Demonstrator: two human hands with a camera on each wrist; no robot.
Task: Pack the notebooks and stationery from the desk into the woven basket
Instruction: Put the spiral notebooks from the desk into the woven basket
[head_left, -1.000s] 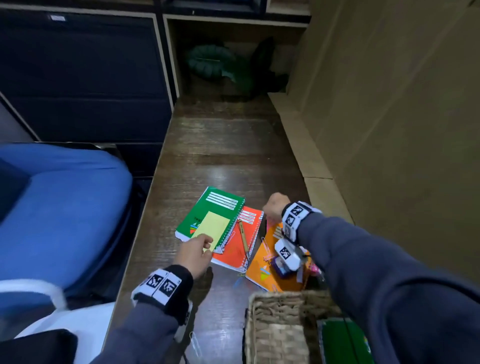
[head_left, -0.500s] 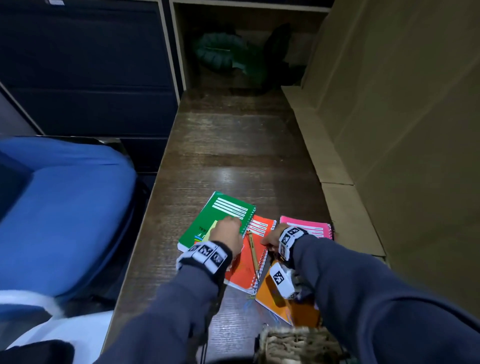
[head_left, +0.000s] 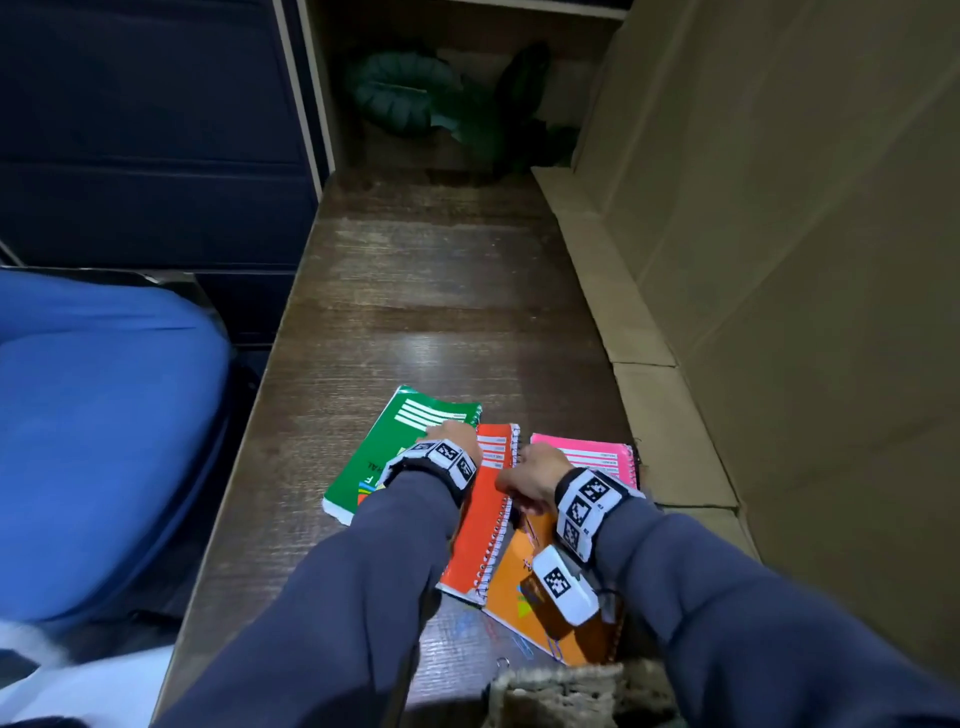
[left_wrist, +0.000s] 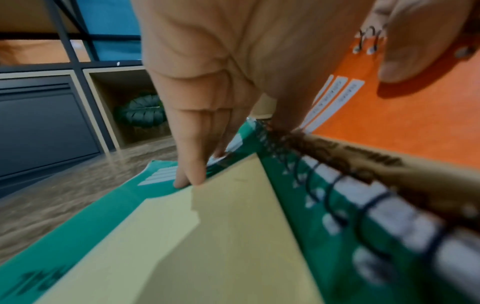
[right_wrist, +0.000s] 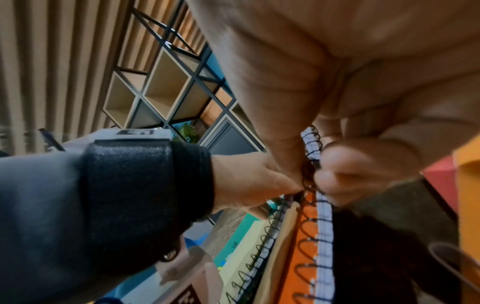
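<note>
Several spiral notebooks lie fanned on the wooden desk (head_left: 441, 291): green (head_left: 400, 447), red-orange (head_left: 480, 530), pink (head_left: 587, 457) and orange (head_left: 524, 587). A yellow sticky pad (left_wrist: 221, 236) sits on the green one. A tan pen (left_wrist: 376, 168) lies along the green notebook's spiral. My left hand (head_left: 452, 434) presses straight fingers (left_wrist: 192, 160) flat on the green cover, thumb on the red-orange cover (left_wrist: 402, 123). My right hand (head_left: 524, 478) pinches the red-orange notebook's spiral edge (right_wrist: 309, 179) between thumb and fingers. The woven basket's rim (head_left: 561, 691) shows at the bottom edge.
A blue chair (head_left: 104, 415) stands left of the desk. Cardboard panels (head_left: 779, 312) wall off the right side. A dark green leaf ornament (head_left: 400, 98) sits in the cubby at the far end. Paper clips (head_left: 501, 662) lie near the basket.
My left hand slid from the sticky pad's near edge up onto the green notebook. My right hand came left off the pink notebook to the red-orange spiral. The basket dropped lower in view.
</note>
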